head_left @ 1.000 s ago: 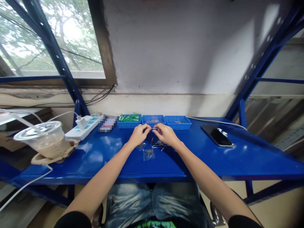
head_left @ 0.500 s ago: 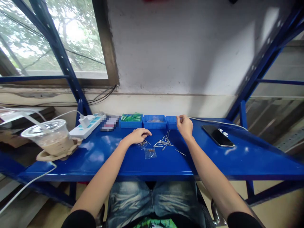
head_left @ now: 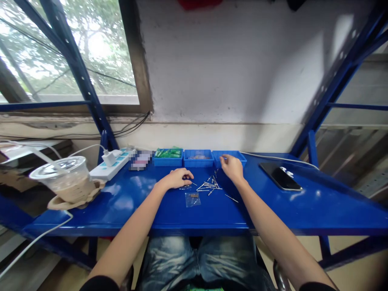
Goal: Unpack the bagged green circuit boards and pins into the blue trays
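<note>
My left hand (head_left: 179, 178) rests low over the blue table, its fingers curled above a small clear bag (head_left: 185, 187) and a thin metal pin; what it grips, if anything, is hidden. At the front edge of the right blue bin (head_left: 239, 156) is my right hand (head_left: 231, 165), fingertips pinched over the bin, the held item too small to name. Between the hands lies a loose pile of silver metal pins (head_left: 209, 186). One single pin (head_left: 231, 198) lies apart to the right. Nearer me is a clear bag with brass-coloured pieces (head_left: 193, 199).
A bin of green packets (head_left: 168, 153) and a middle blue bin (head_left: 198, 158) stand along the back. To the left are a lidded drink cup (head_left: 68, 180) and a white power strip (head_left: 113, 163). A black phone (head_left: 280, 176) with white earbuds (head_left: 286, 171) lies right.
My right hand has moved slightly left and lower at the right bin, uncovering more of it. My left hand has lowered over the small bag. The whole view has shifted a little.
</note>
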A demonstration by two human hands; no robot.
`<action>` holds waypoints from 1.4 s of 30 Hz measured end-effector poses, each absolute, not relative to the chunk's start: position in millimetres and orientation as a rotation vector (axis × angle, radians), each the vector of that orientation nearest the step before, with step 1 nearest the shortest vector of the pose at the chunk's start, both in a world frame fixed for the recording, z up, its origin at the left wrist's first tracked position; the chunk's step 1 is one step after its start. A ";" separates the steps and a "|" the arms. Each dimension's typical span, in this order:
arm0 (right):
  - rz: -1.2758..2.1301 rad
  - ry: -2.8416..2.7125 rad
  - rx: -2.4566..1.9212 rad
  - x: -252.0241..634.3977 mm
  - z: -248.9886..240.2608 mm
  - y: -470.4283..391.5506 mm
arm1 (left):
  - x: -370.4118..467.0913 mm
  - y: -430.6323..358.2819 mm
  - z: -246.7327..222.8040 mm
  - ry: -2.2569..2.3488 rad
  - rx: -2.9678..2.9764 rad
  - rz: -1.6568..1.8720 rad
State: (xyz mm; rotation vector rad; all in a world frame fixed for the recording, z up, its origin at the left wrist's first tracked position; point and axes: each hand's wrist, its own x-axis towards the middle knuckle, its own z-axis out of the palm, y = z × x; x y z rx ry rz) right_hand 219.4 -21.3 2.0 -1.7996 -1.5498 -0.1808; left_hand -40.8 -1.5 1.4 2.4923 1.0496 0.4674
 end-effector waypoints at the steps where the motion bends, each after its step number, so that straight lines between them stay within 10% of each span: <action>1: -0.172 -1.619 -1.732 211.6 3.2 -24.6 | -40.8 -1.8 1.8 1.010 2.488 0.459; 31: -0.240 -2.035 -1.255 152.7 2.6 -47.6 | -24.2 -2.0 4.0 0.857 2.092 1.155; 42: -0.281 -1.898 -1.273 172.5 7.9 -40.2 | -9.4 -20.6 1.1 1.045 2.336 0.830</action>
